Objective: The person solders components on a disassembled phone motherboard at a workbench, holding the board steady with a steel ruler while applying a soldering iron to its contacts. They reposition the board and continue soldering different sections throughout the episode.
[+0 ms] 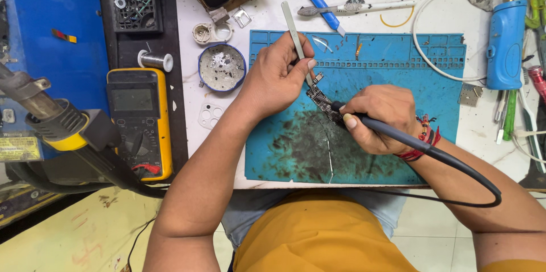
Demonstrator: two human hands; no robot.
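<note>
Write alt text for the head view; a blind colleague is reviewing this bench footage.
A person's left hand holds metal tweezers to a small circuit board on a blue work mat, while the right hand holds a corded soldering iron to it. A yellow multimeter lies at left.

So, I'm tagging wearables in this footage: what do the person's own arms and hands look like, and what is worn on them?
Both forearms are bare, with no gloves and no sleeves reaching them. The right hand has a wrist stack of red thread with dark and coloured beads. The left hand shows no ring, watch or band. Fingernails are short and unpainted.
</note>
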